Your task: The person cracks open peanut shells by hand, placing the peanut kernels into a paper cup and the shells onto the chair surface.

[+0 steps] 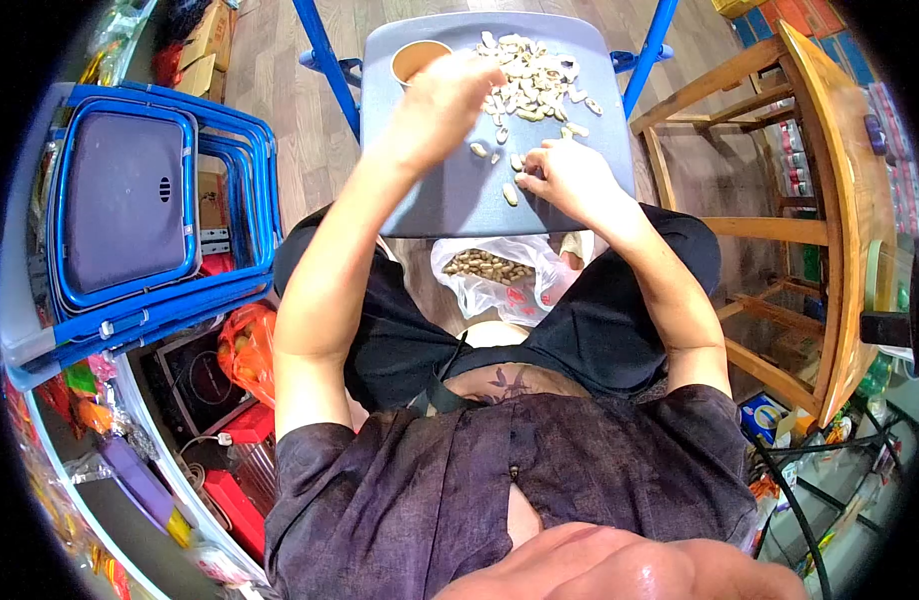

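Note:
A grey chair seat (430,190) stands before my knees with a pile of peanuts in their shells (535,80) on its far right part. My left hand (445,105) is over the seat's left side, partly covering a paper cup (420,60) with a tan inside. Its fingers are curled together near the pile's left edge, and anything in them is hidden. Lower right, my right hand (575,180) has thumb and fingers drawn together beside a few stray peanuts. Whatever it pinches cannot be made out. One loose peanut (510,194) lies just below those fingertips.
Below the seat, between my legs, sits a white plastic bag (500,275) of unshelled peanuts. Folded blue-framed chairs (130,200) lean at the left. A wooden stool (830,230) lies on its side at the right. An orange bag (248,350) is near my left elbow.

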Demonstrator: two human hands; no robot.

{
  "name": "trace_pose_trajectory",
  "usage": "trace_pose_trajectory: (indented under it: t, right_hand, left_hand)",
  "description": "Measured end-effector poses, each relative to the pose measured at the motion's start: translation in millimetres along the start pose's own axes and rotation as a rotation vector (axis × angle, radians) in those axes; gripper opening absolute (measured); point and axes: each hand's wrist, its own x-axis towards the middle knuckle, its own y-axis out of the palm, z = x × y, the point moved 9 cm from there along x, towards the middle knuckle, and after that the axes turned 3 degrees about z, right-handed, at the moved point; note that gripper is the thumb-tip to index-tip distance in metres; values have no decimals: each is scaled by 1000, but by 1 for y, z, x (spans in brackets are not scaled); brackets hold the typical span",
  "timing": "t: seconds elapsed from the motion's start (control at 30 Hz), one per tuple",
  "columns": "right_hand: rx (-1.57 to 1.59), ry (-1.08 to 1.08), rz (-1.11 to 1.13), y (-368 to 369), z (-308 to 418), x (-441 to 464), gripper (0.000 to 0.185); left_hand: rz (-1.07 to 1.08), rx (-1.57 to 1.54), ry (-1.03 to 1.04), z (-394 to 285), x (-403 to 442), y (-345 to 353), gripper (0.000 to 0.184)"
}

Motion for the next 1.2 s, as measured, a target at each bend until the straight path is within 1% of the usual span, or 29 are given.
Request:
trace_pose_trajectory:
  t: [0.1,0.13,0.17,0.2,0.23,0.3,0.47,0.53,0.57,0.63,0.67,0.7,0.77,0.8,0.83,0.9,0.93,0.97,1.03,1.07,1.13,1.17,1.2]
  right_hand:
    - [6,27,50,2,-7,1,25]
    - [7,26,50,1,-9,1,25]
    - [-7,72,79,1,-15,2,22]
    - [-22,118,107,2,-20,1,20]
    - [-23,116,107,2,-20,1,20]
    - [36,57,58,-1,-16,-1,20]
    - [-20,56,79,0,-6,-4,24]
    - [-26,57,83,2,-7,-3,25]
    - [-19,77,91,3,-11,-3,26]
    - [-12,99,95,1,-14,-4,27]
    - [13,93,75,-2,-14,-5,27]
    - [38,87,55,-6,-15,-5,27]
    - [41,87,48,-3,-15,-4,28]
    - [43,84,47,0,-14,-3,29]
    - [44,87,48,3,-12,-2,29]
    - [-18,82,-40,0,-5,-2,29]
    - [-31,48,-80,1,-2,-2,28]
    - [-31,48,-80,1,-2,-2,28]
    - [2,74,-16,3,-2,-1,28]
    - [3,73,-16,1,-3,0,28]
    - [59,121,-7,-3,-14,0,29]
    - [57,119,-8,-9,-16,0,29]
    - [235,135,-32,-18,-22,-1,30]
  left_hand:
    - [232,-54,39,-22,-25,55,12]
    - [326,-34,-23,-24,-31,69,13]
    - [405,-47,-65,-24,-36,80,13]
    - [435,-47,-54,-27,-39,86,13]
    - [464,-45,-44,-29,-42,91,14]
    - [438,-37,-57,-26,-44,94,15]
    - [415,-15,-64,-15,-47,100,18]
    - [334,-71,-95,-8,-44,98,16]
    - [334,-68,-91,-6,-42,99,16]
    - [318,-480,-298,4,-37,95,16]
    - [337,-772,-432,13,-41,105,19]
    - [340,-769,-426,11,-38,99,19]
    - [417,-1178,-573,4,-41,102,18]
    - [412,-1255,-587,3,-41,101,18]
    - [415,-1256,-587,1,-40,101,18]
    - [371,-1242,-658,6,-42,99,20]
    - [369,-1197,-636,8,-41,98,18]
    - [369,-1197,-637,10,-42,100,18]
    - [315,-1017,-603,18,-43,96,14]
    - [315,-1015,-603,19,-45,97,14]
    - [294,-503,-529,22,-44,85,13]
    - [292,-502,-528,21,-47,84,13]
    - [318,-425,-436,15,-47,84,13]
